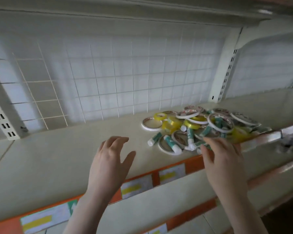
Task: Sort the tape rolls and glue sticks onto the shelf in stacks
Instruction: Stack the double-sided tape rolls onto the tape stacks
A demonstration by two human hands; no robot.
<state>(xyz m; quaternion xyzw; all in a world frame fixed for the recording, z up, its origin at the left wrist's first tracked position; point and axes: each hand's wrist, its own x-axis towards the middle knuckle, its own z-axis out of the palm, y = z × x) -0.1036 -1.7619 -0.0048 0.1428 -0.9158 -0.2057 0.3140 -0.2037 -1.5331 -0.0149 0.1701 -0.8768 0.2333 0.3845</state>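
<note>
A jumbled pile of tape rolls and glue sticks lies on the cream shelf (74, 149), right of centre. It holds wide white-rimmed rolls (151, 124), small yellow tape rolls (160, 116) and green-and-white glue sticks (171, 143). My right hand (223, 159) reaches into the pile's front edge, and its fingertips touch the glue sticks there; what they hold is hidden. My left hand (111, 159) hovers over the bare shelf left of the pile, fingers relaxed and spread, holding nothing.
A white wire grid (125, 78) backs the shelf, with slotted uprights at the left (2, 115) and right (227, 73). An orange price strip (191, 164) with labels runs along the front edge. A lower shelf (167, 200) lies beneath.
</note>
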